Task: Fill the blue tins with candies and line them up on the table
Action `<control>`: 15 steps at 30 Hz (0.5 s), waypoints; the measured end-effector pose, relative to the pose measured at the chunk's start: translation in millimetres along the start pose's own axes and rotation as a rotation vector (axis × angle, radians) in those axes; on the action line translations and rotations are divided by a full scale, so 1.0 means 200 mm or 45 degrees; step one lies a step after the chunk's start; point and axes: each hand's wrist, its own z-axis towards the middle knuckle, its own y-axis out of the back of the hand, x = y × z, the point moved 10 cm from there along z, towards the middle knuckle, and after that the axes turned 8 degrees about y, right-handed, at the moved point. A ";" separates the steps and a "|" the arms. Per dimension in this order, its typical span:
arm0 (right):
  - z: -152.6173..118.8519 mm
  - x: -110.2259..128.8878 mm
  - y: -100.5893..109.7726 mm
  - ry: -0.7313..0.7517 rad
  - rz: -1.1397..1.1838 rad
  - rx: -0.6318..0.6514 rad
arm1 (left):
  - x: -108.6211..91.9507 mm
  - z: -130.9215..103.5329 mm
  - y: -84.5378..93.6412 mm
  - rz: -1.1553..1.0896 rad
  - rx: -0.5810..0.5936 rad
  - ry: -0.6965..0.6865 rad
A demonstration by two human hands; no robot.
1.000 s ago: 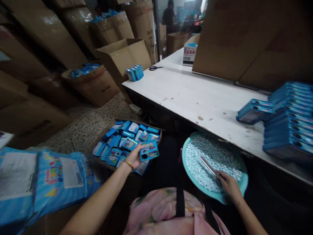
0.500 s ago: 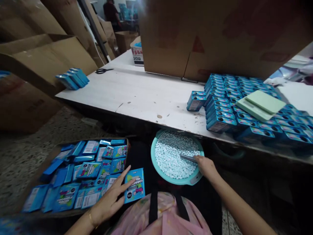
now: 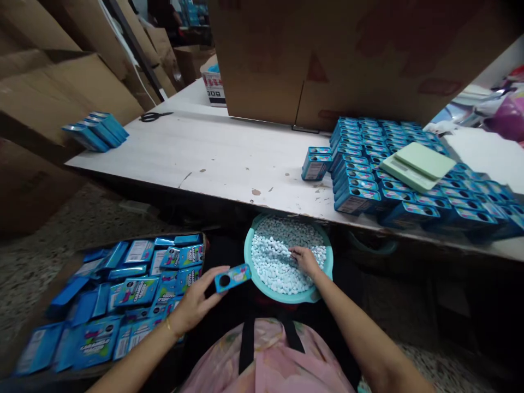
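Note:
My left hand [image 3: 200,297] is closed around a small blue candy box [image 3: 232,278], tilted so that its narrow end with a dark round opening faces up. It is held by the left rim of a turquoise basin [image 3: 248,256]. Small pale, pebble-like candies [image 3: 282,278] fill the basin. Over them, my right hand [image 3: 303,259] is closed on a scoop, which is mostly hidden by the fingers and a heap of candies. To the left of my left hand lies a carton [image 3: 204,238] full of similar blue boxes [image 3: 137,292].
Rows of blue boxes [image 3: 356,199] stand on the white table [image 3: 229,164], with a pale green scale [image 3: 420,166] on top. A big cardboard box [image 3: 347,65] rises behind. Scissors [image 3: 153,116] and several blue boxes [image 3: 98,131] are at the table's left end.
My left hand has lifted the blue box from beside the carton and turned its end upward near the basin. My right hand has moved left, from the basin's right edge to over the candies.

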 end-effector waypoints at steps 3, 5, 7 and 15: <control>-0.04 0.06 0.14 0.032 0.100 -0.038 | -0.06 0.18 -0.01 -0.208 -0.144 0.116; -0.08 0.12 0.26 0.061 0.153 -0.070 | -0.09 0.29 -0.06 -0.264 -0.166 0.116; -0.11 0.21 0.39 0.092 0.183 -0.074 | -0.13 0.39 -0.12 -0.263 -0.161 0.082; -0.13 0.55 0.55 0.148 -0.481 0.263 | -0.27 0.56 -0.35 -0.115 -0.148 -0.094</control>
